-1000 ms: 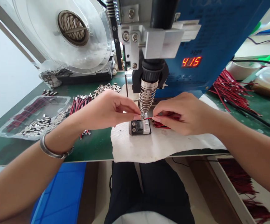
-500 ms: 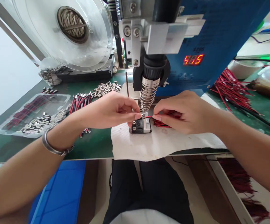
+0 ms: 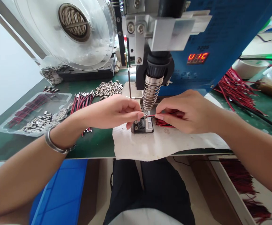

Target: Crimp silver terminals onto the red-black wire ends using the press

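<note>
My left hand [image 3: 115, 112] pinches a small metal part at the tip of the soldering head [image 3: 151, 90], right above a small black fixture block [image 3: 142, 126]. My right hand [image 3: 187, 111] holds a thin red wire [image 3: 150, 116] by thumb and forefinger, its end meeting the metal part under the tip. A few more red wires [image 3: 164, 123] lie under my right palm. The fixture sits on a white cloth [image 3: 159, 143] at the green bench's front edge.
A blue machine with a red digit display [image 3: 198, 58] stands behind. A clear reel [image 3: 72, 28] is at upper left. A clear tray of metal parts [image 3: 36, 117], loose metal parts [image 3: 109, 88] and wired pieces [image 3: 80, 101] lie left. Red wire bundles [image 3: 234, 84] lie right.
Both hands stay pinched at the tip with almost no movement. The view has shifted slightly, and the display digits have changed.
</note>
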Available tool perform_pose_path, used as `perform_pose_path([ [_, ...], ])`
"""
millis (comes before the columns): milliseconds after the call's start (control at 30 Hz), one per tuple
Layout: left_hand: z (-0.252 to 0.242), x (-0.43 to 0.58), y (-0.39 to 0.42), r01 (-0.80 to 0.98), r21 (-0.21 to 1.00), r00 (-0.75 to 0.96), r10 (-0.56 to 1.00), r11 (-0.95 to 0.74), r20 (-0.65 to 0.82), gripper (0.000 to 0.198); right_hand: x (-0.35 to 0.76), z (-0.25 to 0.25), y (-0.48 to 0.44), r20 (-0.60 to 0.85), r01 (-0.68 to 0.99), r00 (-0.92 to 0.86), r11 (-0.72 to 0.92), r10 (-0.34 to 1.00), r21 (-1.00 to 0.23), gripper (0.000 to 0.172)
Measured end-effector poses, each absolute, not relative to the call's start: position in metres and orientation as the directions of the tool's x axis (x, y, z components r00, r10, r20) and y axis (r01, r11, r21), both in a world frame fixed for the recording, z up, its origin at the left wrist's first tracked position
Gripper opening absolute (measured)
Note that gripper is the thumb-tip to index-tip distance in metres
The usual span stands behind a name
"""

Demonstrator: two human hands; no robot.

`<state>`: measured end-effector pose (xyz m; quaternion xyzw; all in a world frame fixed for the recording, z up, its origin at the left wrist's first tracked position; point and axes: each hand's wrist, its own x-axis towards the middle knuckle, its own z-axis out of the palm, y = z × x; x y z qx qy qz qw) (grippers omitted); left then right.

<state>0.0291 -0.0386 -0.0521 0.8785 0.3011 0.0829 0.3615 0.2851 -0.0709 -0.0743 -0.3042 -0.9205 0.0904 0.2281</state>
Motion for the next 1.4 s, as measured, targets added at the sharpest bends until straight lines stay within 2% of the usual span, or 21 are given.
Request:
perform_pose_path([
  [300, -0.0517, 0.0282, -0.0393, 0.444, 0.704, 0.813, 0.579, -0.554, -0.057, 0.032, 0.2845, -0.0760, -0.0703, 0.384, 0.516, -0.705, 0.803, 0.596, -0.298, 0.015],
  [800, -0.0546, 0.0277, -0.0388, 0.395, 0.806, 0.822, 0.561, -0.441, -0.096, 0.016, 0.2845, -0.0747, -0.0698, 0.379, 0.519, -0.705, 0.800, 0.600, -0.301, 0.017],
  [1400, -0.0558, 0.0263, -0.0371, 0.347, 0.820, 0.836, 0.546, -0.455, -0.051, 0.013, 0.2813, -0.0740, -0.0718, 0.378, 0.519, -0.697, 0.792, 0.609, -0.320, 0.018],
])
